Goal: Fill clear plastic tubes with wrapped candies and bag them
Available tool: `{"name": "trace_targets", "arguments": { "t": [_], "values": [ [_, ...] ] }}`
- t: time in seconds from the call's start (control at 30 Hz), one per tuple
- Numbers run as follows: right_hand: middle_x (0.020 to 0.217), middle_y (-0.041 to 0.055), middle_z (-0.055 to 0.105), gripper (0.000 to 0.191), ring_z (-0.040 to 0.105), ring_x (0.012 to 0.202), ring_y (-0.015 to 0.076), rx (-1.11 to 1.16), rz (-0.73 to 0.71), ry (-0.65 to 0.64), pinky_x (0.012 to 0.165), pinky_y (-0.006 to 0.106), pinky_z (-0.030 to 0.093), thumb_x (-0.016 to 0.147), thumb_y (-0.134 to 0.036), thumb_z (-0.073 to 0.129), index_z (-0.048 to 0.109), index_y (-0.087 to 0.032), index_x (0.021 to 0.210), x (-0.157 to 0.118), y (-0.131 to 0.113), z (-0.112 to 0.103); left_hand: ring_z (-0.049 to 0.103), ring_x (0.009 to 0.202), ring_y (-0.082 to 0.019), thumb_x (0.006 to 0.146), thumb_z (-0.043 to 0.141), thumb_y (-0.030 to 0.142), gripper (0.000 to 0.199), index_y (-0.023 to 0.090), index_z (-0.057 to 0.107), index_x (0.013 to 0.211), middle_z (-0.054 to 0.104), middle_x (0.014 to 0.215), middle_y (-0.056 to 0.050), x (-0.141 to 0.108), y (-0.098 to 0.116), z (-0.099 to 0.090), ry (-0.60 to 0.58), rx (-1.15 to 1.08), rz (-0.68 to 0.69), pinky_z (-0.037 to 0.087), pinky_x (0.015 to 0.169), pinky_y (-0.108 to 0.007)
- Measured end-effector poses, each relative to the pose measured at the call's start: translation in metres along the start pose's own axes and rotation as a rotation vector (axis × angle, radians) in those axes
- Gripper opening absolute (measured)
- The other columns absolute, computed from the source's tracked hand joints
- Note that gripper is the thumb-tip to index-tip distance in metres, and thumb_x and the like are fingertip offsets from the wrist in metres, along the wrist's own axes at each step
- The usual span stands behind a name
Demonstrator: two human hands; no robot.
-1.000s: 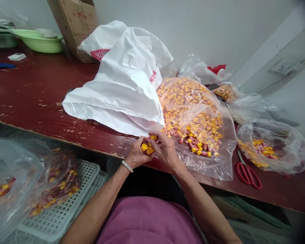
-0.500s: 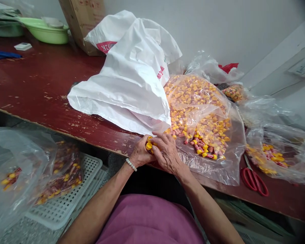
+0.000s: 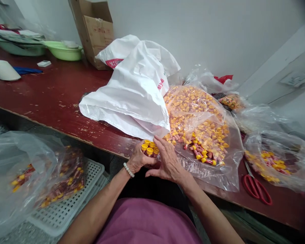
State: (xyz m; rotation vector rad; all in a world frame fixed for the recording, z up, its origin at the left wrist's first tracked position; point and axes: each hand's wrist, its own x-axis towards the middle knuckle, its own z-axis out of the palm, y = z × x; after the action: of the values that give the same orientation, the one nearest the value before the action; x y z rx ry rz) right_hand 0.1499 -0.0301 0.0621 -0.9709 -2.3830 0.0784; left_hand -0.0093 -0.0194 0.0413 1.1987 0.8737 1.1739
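A bundle of small tubes with yellow caps [image 3: 149, 149] stands upright in my left hand [image 3: 138, 158], whose fingers are wrapped round it. My right hand [image 3: 169, 159] is beside the bundle with thumb and fingers spread apart; its fingertips are near the caps, and I cannot tell whether they touch. To the right, a clear plastic bag [image 3: 218, 178] on the table holds a large heap of the same yellow-capped tubes [image 3: 204, 152] with red printed wrappers. Just beyond my hands lies a white woven sack [image 3: 132, 101].
Red-handled scissors [image 3: 256, 188] lie on the dark red table [image 3: 53, 105], near another clear bag [image 3: 300, 156] of tubes. A cardboard box [image 3: 99, 37] and a green basin [image 3: 64, 52] stand at the back. Lower left, bagged tubes rest on a white perforated basket [image 3: 58, 217].
My right hand has opened away from the bundle, and more yellow caps now show in my left hand. The whole view has shifted slightly.
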Motion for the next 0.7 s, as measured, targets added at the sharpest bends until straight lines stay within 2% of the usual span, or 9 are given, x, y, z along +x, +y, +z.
{"name": "trace_targets", "arguments": {
  "t": [0.07,0.13,0.23,0.43,0.53,0.63,0.7],
  "values": [
    [0.139,0.0206,0.04,0.104,0.04,0.128,0.0336,0.033,-0.046,0.003,0.102,0.05,0.037,0.062,-0.056,0.074,0.021,-0.016,0.142,0.001,-0.004,0.011,0.054,0.065,-0.014,0.045,0.075,0.006,0.04,0.017,0.059,0.08,0.061,0.074,0.0,-0.008,0.002,0.003,-0.023,-0.2,-0.074,0.045,0.059,-0.026],
    [0.132,0.0184,0.047,0.091,0.046,0.122,0.031,0.107,-0.058,0.027,0.098,0.047,0.042,0.063,-0.046,0.076,0.03,-0.018,0.136,0.002,-0.01,0.019,0.051,0.059,-0.012,0.044,0.071,0.005,0.032,0.015,0.059,0.071,0.058,0.067,0.002,-0.018,0.001,0.008,-0.029,-0.404,-0.172,0.042,0.054,-0.023],
    [0.124,0.016,0.052,0.072,0.052,0.114,0.0287,0.153,-0.076,-0.003,0.09,0.043,0.048,0.066,-0.036,0.075,0.04,-0.019,0.127,0.002,-0.016,0.024,0.051,0.056,-0.011,0.043,0.069,0.009,0.022,0.013,0.058,0.062,0.057,0.062,0.001,-0.028,-0.003,0.011,-0.028,-0.517,-0.255,0.041,0.052,-0.022],
    [0.111,0.0141,0.06,0.063,0.061,0.098,0.0278,0.056,-0.2,-0.011,0.08,0.039,0.053,0.068,-0.043,0.071,0.047,-0.017,0.121,0.006,-0.018,0.028,0.054,0.055,-0.011,0.035,0.077,0.011,0.029,0.012,0.061,0.059,0.062,0.065,-0.001,-0.038,-0.014,0.002,-0.023,-0.661,-0.278,0.044,0.055,-0.024],
    [0.112,0.0139,0.059,0.07,0.062,0.097,0.0285,0.07,-0.194,-0.039,0.078,0.04,0.054,0.07,-0.048,0.068,0.042,-0.018,0.128,0.012,-0.026,0.034,0.054,0.055,-0.011,0.036,0.077,0.01,0.03,0.012,0.063,0.062,0.065,0.069,-0.002,-0.043,-0.015,-0.005,0.021,-0.711,-0.253,0.045,0.057,-0.024],
    [0.131,0.0175,0.047,0.086,0.052,0.118,0.0331,0.178,-0.152,-0.057,0.091,0.046,0.05,0.074,-0.049,0.066,0.025,-0.018,0.142,0.019,-0.037,0.041,0.055,0.056,-0.011,0.038,0.075,0.009,0.029,0.013,0.064,0.065,0.066,0.071,-0.003,-0.048,-0.011,-0.017,0.032,-0.773,-0.197,0.045,0.056,-0.024],
    [0.14,0.0178,0.038,0.088,0.043,0.128,0.0334,0.24,-0.126,-0.082,0.098,0.048,0.047,0.077,-0.047,0.064,0.016,-0.018,0.146,0.023,-0.041,0.045,0.054,0.055,-0.011,0.039,0.075,0.008,0.03,0.013,0.065,0.067,0.064,0.069,-0.002,-0.052,-0.008,-0.028,0.06,-0.803,-0.179,0.044,0.055,-0.023]
  ]
}}
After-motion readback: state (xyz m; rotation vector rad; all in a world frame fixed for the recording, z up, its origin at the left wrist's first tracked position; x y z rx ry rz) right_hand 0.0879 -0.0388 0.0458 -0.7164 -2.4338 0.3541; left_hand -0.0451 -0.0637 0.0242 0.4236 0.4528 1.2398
